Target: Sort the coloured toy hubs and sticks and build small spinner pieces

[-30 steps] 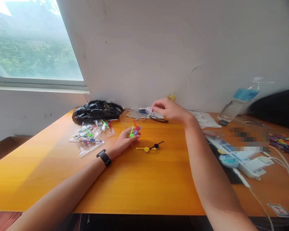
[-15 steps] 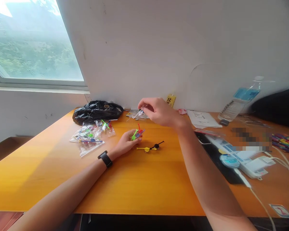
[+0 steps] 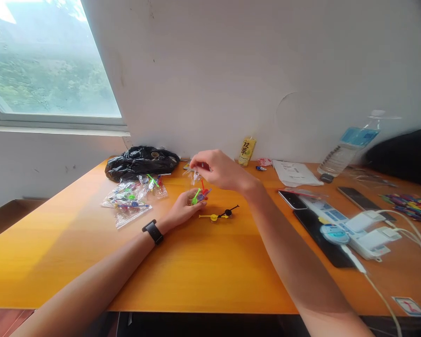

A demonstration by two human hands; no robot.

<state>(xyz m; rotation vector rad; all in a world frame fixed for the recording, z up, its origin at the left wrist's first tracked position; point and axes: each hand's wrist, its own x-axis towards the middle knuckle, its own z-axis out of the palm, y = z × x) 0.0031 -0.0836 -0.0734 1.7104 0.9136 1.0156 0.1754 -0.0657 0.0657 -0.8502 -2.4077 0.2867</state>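
My left hand (image 3: 184, 208), with a dark watch on its wrist, rests low over the table and holds several colourful plastic arrow spinners. A green spinner (image 3: 196, 197) and a red spinner (image 3: 204, 188) stick up out of its fingers, with a bluish one beside them. Above and behind it, my right hand (image 3: 219, 169) is pinched round a small white plastic piece (image 3: 195, 178), perhaps another spinner; its far end is blurred. On the table just right of my left hand lie a yellow arrow spinner (image 3: 213, 217) and a black arrow spinner (image 3: 228, 212), touching or overlapping.
Clear bags (image 3: 129, 201) of coloured spinners lie left, before a black plastic bag (image 3: 140, 163). A yellow packet (image 3: 247, 151) leans at the wall. Rightward are papers (image 3: 296, 173), a phone (image 3: 293, 200), a power strip (image 3: 354, 236) with cables, a water bottle (image 3: 347, 147) and a colourful pile (image 3: 410, 209).
My right hand has moved left and slightly nearer, bringing the white piece close above my left hand. My left hand and the spinners on the table have stayed put.
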